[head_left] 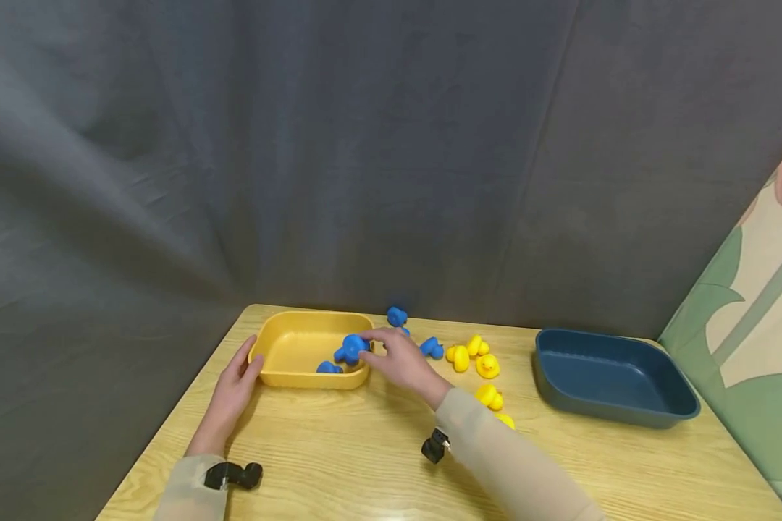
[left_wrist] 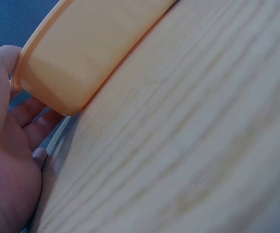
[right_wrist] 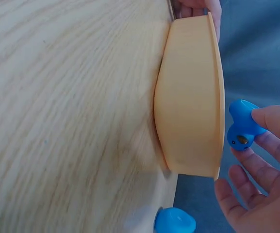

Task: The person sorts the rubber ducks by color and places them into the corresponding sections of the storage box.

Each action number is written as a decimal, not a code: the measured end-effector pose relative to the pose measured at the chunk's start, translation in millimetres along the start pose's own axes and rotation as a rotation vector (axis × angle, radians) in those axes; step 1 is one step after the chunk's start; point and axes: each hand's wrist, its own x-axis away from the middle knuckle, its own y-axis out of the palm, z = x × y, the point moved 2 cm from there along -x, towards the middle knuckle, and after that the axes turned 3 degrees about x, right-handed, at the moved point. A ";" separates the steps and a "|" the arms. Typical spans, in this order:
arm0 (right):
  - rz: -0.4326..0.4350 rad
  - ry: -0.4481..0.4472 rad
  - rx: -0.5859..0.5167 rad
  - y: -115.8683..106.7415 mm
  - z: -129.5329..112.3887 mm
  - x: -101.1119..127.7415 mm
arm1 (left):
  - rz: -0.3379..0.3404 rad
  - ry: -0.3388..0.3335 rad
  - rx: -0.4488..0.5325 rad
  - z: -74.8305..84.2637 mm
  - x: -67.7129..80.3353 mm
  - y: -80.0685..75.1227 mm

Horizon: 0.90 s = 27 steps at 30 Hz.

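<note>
In the head view, the left hand (head_left: 236,386) grips the left end of the yellow tray (head_left: 289,354), while the right hand (head_left: 400,360) pinches a blue duck (head_left: 353,349) above the tray's right part. A second blue duck (head_left: 329,367) lies inside, by the near wall. Right of the tray, on the table (head_left: 339,449), are more blue ducks (head_left: 432,348), partly hidden by the right hand, then a loose group of yellow ducks (head_left: 487,366); the navy tray (head_left: 612,380) stands well apart at far right. In the left wrist view, the left hand's thumb is at the yellow tray's rim and its fingers curl beneath, against the outside. In the right wrist view, the right thumb and fingertips pinch the held duck just beyond the rim, the remaining fingers bent and slightly spread; another blue duck sits near that tray's end.
</note>
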 end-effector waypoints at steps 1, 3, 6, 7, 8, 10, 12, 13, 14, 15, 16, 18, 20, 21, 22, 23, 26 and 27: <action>0.002 -0.002 0.005 1.1 -1.0 0.2 | -0.002 -0.004 -0.002 -0.2 -0.2 -0.1; -0.003 -0.011 0.007 3.4 -3.2 0.3 | 0.001 -0.010 -0.006 -0.7 -0.2 -0.7; -0.019 -0.001 -0.001 5.2 -5.0 1.2 | 0.004 -0.015 -0.006 -1.4 0.4 -1.7; -0.020 0.009 -0.002 5.0 -5.0 1.5 | 0.001 -0.015 -0.003 -1.7 0.5 -1.8; -0.019 0.016 0.000 4.4 -4.3 1.4 | -0.001 -0.013 0.000 -1.7 0.6 -1.8; -0.002 0.036 0.005 1.2 -2.9 1.0 | -0.004 -0.006 0.004 -1.6 0.5 -1.4; 0.025 0.054 0.018 -3.7 -0.1 -0.7 | -0.005 0.002 0.011 -1.0 0.1 -1.0; 0.041 0.059 0.025 -6.5 1.4 -1.7 | -0.005 0.005 0.012 -0.7 -0.1 -0.9; 0.054 0.065 0.033 -9.2 3.4 -2.5 | -0.005 0.006 0.011 -0.4 0.0 -0.7; 0.065 0.073 0.038 -12.2 5.1 -3.4 | -0.005 0.003 0.011 -0.2 0.1 -0.8; 0.075 0.084 0.047 -15.1 7.3 -4.4 | -0.004 0.000 0.009 0.0 0.3 -0.7; 0.096 0.107 0.062 -21.3 11.6 -6.0 | -0.003 -0.007 0.008 0.5 0.5 -0.5; 0.119 0.124 0.073 -27.7 16.3 -7.8 | -0.001 -0.009 0.002 0.5 0.3 -0.1; 0.129 0.128 0.080 -30.9 18.5 -9.0 | -0.002 -0.010 -0.001 0.9 0.1 0.2; 0.137 0.138 0.081 -34.2 20.5 -9.9 | 0.000 -0.009 -0.004 1.1 -0.1 0.5; 0.145 0.143 0.080 -37.4 22.3 -10.9 | 0.001 -0.008 -0.005 1.0 -0.3 0.7; 0.164 0.156 0.078 -45.3 27.7 -13.5 | 0.001 -0.006 0.000 0.8 -1.0 0.7; 0.165 0.163 0.075 -47.3 29.4 -14.0 | 0.000 -0.007 0.003 0.6 -0.9 0.4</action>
